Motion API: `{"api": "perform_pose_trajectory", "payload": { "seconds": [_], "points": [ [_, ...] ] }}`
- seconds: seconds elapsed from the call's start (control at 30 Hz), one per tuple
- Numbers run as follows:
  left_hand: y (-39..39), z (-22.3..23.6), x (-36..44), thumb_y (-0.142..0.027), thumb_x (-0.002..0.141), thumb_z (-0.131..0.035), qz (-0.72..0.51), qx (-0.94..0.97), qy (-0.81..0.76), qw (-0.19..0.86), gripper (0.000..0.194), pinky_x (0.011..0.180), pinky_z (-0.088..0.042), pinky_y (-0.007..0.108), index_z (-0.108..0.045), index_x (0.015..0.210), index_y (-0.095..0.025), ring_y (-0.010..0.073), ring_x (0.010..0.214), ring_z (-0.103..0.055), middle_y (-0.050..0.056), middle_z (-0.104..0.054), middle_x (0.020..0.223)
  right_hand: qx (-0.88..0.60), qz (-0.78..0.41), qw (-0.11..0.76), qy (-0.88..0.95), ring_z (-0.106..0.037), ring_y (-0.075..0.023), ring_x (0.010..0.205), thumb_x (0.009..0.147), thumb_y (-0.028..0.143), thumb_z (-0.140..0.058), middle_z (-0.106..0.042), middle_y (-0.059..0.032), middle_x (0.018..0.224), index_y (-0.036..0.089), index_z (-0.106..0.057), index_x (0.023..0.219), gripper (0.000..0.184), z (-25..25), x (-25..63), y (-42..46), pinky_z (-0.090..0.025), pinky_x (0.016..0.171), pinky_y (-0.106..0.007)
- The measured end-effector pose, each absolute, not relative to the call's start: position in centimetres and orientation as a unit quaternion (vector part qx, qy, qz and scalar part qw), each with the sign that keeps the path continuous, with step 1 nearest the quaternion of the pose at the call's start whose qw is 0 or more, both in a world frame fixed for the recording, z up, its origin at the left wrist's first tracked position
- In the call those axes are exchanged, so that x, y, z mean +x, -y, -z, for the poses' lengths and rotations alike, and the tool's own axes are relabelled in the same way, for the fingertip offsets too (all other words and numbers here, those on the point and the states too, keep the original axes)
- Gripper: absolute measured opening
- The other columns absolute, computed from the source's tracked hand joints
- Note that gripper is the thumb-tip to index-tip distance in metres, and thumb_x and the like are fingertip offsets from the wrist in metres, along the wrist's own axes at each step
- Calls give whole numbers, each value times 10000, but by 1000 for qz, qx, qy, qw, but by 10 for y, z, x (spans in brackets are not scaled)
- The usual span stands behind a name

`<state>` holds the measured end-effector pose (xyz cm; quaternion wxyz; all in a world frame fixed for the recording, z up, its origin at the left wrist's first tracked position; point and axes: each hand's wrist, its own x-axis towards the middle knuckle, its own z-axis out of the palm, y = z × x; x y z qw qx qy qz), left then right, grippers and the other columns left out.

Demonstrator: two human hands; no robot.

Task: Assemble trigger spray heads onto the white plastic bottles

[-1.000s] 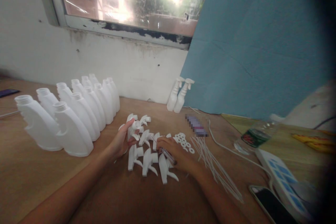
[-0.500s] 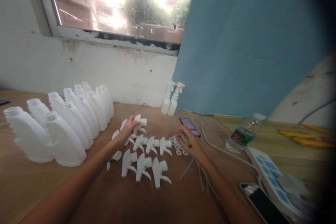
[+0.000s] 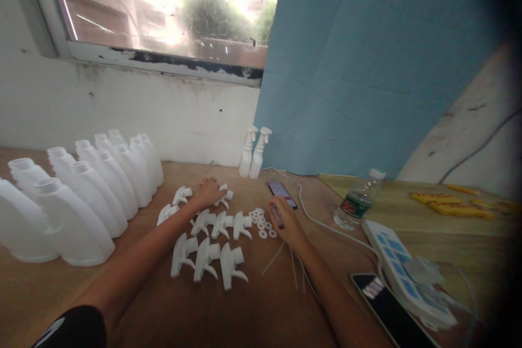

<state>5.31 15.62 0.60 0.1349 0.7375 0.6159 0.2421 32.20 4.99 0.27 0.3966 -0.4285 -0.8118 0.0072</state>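
Note:
My left hand (image 3: 209,193) reaches across the table, fingers closed at a white trigger spray head (image 3: 224,196) low over the wood; part of the head is hidden by the hand. More white spray heads lie in rows nearer me, such as this spray head (image 3: 231,264) at the front. My right hand (image 3: 287,224) is closed around a short, slim, dark pen-like tool (image 3: 278,216). Right beside its fingers lies a group of small white ring washers (image 3: 263,224). Several thin white tubes (image 3: 272,259) lie by my right wrist.
Open-necked white bottles (image 3: 93,196) stand in rows at left. Two assembled spray bottles (image 3: 256,155) stand by the wall. A lit phone (image 3: 282,194), a water bottle (image 3: 356,204), a power strip (image 3: 402,269), a dark phone (image 3: 391,304) and a white cable (image 3: 322,224) are on the right.
My left hand has moved right and down with the spray head, which was held upright before. My right hand keeps its hold by the washers. The view has turned slightly right.

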Motion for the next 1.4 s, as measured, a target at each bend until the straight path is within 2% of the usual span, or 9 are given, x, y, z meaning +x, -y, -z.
{"api": "perform_pose_trajectory", "payload": {
  "seconds": [0.27, 0.4, 0.53, 0.67, 0.9, 1.07, 1.2, 1.3, 1.4],
  "points": [
    [-168, -8, 50, -426, 813, -508, -220, 741, -634, 30, 387, 979, -317, 537, -653, 1072, -178, 361, 1214, -403, 149, -521, 1271, -459, 48, 378, 803, -553, -247, 971, 819, 83, -431, -558, -84, 1019, 218, -503, 1012, 247, -3, 327, -52, -452, 836, -379],
    [-189, -27, 73, -429, 822, -513, -229, 767, -599, 12, 430, 1006, -322, 500, -589, 1175, -196, 330, 1232, -388, 123, -505, 1294, -485, 103, 385, 778, -558, -273, 1012, 868, 192, -499, -585, -106, 1040, 209, -520, 1032, 166, -4, 324, -52, -440, 872, -404],
    [-216, -53, 117, -405, 803, -551, -239, 798, -553, 10, 568, 1010, -335, 482, -450, 1340, -249, 321, 1264, -357, 109, -438, 1369, -492, 112, 391, 769, -560, -287, 1048, 888, 271, -532, -598, -122, 1088, 205, -527, 1073, 197, -1, 321, -51, -438, 891, -421],
    [-242, -73, 161, -327, 771, -577, -260, 797, -544, 27, 708, 987, -342, 525, -317, 1428, -283, 370, 1289, -327, 145, -341, 1438, -501, 96, 377, 773, -560, -289, 1063, 906, 281, -519, -599, -123, 1119, 210, -524, 1093, 200, 1, 320, -49, -436, 900, -430],
    [-272, -77, 191, -229, 712, -614, -318, 757, -564, 86, 747, 965, -335, 587, -340, 1407, -241, 429, 1292, -322, 193, -274, 1476, -501, 77, 380, 774, -565, -286, 1063, 913, 255, -504, -606, -112, 1105, 227, -539, 1104, 196, 0, 322, -49, -444, 897, -434],
    [-264, -78, 168, -210, 744, -599, -413, 725, -544, 92, 650, 986, -364, 522, -380, 1356, -210, 375, 1295, -334, 179, -340, 1420, -506, 74, 390, 766, -570, -294, 1077, 914, 259, -494, -626, -127, 1125, 208, -569, 1116, 222, 3, 323, -53, -441, 924, -460],
    [-237, -95, 129, -214, 811, -547, -507, 686, -518, 67, 556, 1055, -328, 414, -331, 1320, -168, 279, 1296, -342, 161, -363, 1372, -496, 52, 435, 749, -583, -287, 1110, 932, 290, -468, -637, -120, 1192, 220, -567, 1211, 305, 8, 324, -55, -437, 958, -479],
    [-203, -108, 95, -254, 864, -519, -565, 657, -496, 51, 463, 1036, -345, 350, -286, 1257, -180, 222, 1231, -409, 133, -417, 1287, -502, -12, 479, 720, -656, -260, 952, 945, 339, -449, -700, -93, 1042, 239, -588, 1203, 310, 4, 319, -54, -495, 866, -437],
    [-158, -117, 66, -353, 858, -572, -655, 613, -428, 107, 405, 895, -429, 303, -293, 1119, -219, 182, 1032, -529, 66, -474, 1113, -496, -101, 553, 662, -669, -217, 727, 950, 402, -437, -702, -50, 805, 218, -645, 1040, 292, -13, 300, -53, -526, 737, -373]
  ]
}}
